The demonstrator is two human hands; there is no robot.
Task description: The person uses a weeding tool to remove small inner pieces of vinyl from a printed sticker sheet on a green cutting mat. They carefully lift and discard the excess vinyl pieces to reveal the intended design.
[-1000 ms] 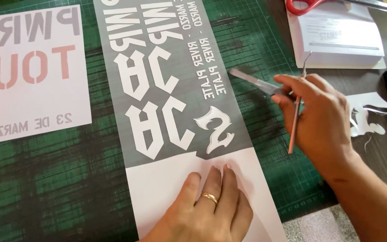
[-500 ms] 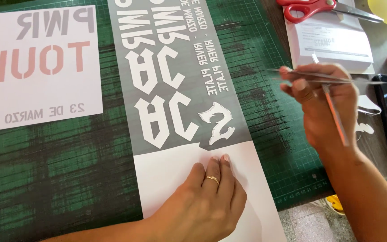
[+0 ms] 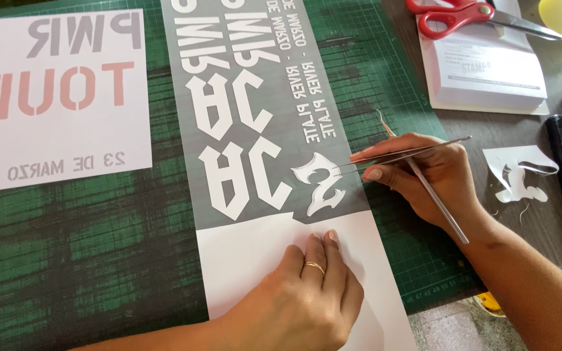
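While the left hand (image 3: pixel 307 292) lies flat with its fingers close together, it presses down on the white bare end of a long grey sticker sheet with white cut-out letters (image 3: pixel 255 130), which lies on a dark green cutting mat with a grid (image 3: pixel 99 247). The sheet runs away from the person, from near their body up toward the far edge of the mat. The right hand (image 3: pixel 424 172) pinches a thin silver pair of tweezers (image 3: pixel 398 155) between thumb and fingers, and a second thin silver tool (image 3: pixel 437 201) sticks out from the same hand, slanting back toward the wrist. The tweezers lie almost sideways, with their tip pointing left at a curly white letter shape (image 3: pixel 320 185) near the right edge of the grey part. That shape sits just left of the right hand, so the right hand is the nearer one; the left hand is below it, a little apart. Off to the side I see red-handled scissors (image 3: pixel 463 16), a white paper pad (image 3: pixel 489 78), a peeled white scrap (image 3: pixel 521 172), and a white sheet with pink and grey letters (image 3: pixel 53 97).
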